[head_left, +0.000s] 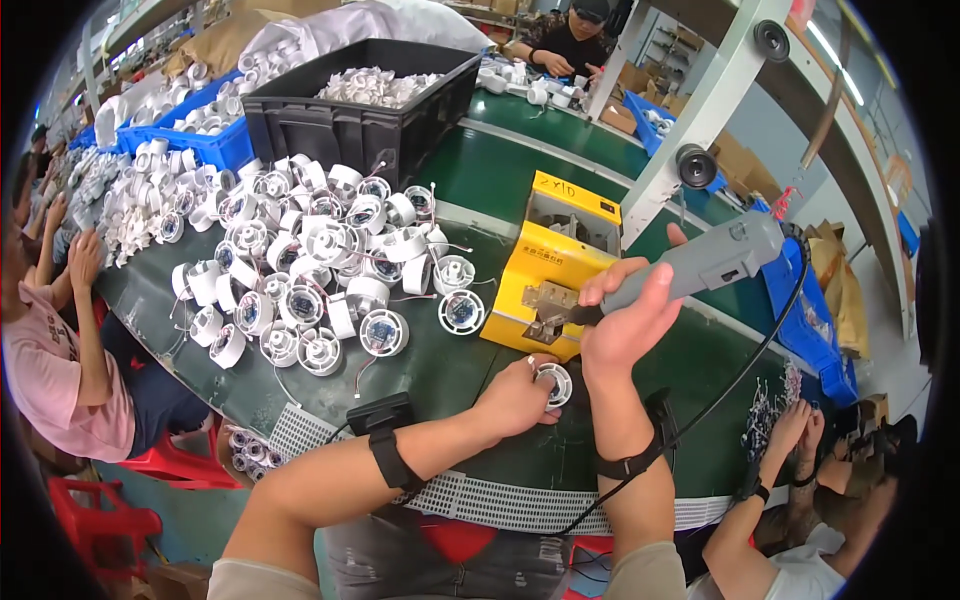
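Note:
My right hand (632, 335) is wrapped round a grey electric screwdriver (722, 262), tilted with its tip end at the metal front of a yellow screw feeder (525, 277). Whether a screw sits on the tip is too small to tell. Close below the feeder, my left hand (512, 398) grips a small white round housing (563, 386) by its left side, down at the green tabletop (440, 375). Left of the feeder lies a heap of similar white round housings (335, 240) with thin wires and circuit parts inside; a single housing (461, 312) sits nearest the feeder.
Behind the heap stands a black crate (320, 125) of small white parts, beside a blue bin (220, 145). The screwdriver's black cable (745, 370) hangs past my right forearm. Co-workers sit left, right and across; a white post (690, 125) rises beyond the feeder.

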